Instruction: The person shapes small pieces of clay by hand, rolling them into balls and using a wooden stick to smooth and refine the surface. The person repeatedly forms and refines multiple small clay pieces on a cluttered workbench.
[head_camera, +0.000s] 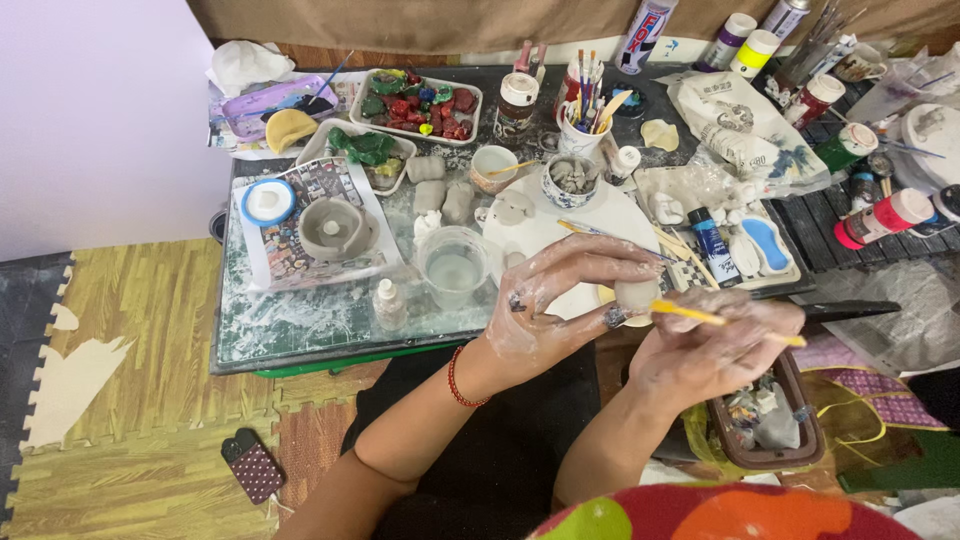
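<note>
My left hand (560, 295), smeared with pale clay and wearing a red bead bracelet at the wrist, pinches a small grey clay piece (637, 294) between its fingertips. My right hand (712, 345), also coated in clay, grips a thin yellow tool (700, 316) whose tip touches the clay piece. Both hands hover over the front edge of a low table (300, 335), just in front of a white round plate (560, 225).
On the table stand a clear cup of cloudy water (453, 266), a grey clay bowl (333, 230) on newspaper, trays of coloured clay (420, 105), a cup of brushes (585, 125) and paint bottles (880, 218). A brown tub (770, 420) sits at the right, a phone (254, 465) on the floor mat.
</note>
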